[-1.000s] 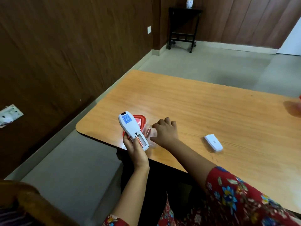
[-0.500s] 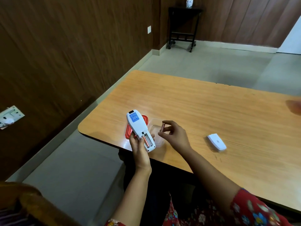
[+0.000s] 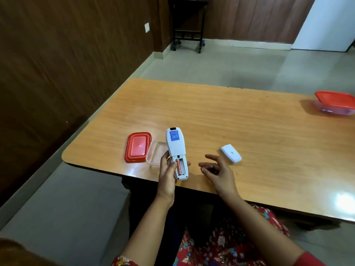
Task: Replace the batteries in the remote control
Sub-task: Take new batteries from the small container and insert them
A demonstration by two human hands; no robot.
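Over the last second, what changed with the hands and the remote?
The right hand lifted out of the clear container with a battery and pulled back rightward. The left hand held the remote throughout, one battery seated. The battery cover and red lid stayed on the table.

1. Left hand (image 3: 166, 176): raised just above the near table edge, fingers wrapped around the lower part of the remote control (image 3: 176, 151), thumb lying along its left side by the open battery bay.
2. Left forearm: bare, rising from the lower left toward the hand.
3. Right hand (image 3: 218, 172): to the right of the left, palm turned leftward, fingers loosely spread and curled, apparently holding a small battery (image 3: 211, 166).
4. Right forearm: bare, red floral sleeve near the elbow.
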